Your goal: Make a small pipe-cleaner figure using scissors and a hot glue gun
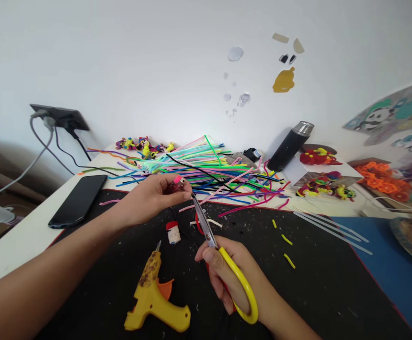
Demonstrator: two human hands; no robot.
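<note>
My right hand (229, 274) grips a pair of scissors (207, 229) by the yellow handle, the blades pointing up and away from me. Their tips touch or nearly touch the fingertips of my left hand (156, 196). Pinched in that hand is a small bright pink piece (179, 180), mostly hidden by the fingers; its kind cannot be made out. Below lies a small red-and-white wound piece (172, 232) on the black mat (262, 283). Near it are a white pipe cleaner scrap (214, 223) and a red loop partly behind the scissors. A yellow glue gun (154, 295) lies closer to me.
Behind my hands spreads a pile of coloured pipe cleaners (191, 165). A black phone (78, 200) lies left. At right are yellow cut pieces (286, 239), clear glue sticks (333, 231), a black flask (290, 146) and a white box (347, 174) with small figures.
</note>
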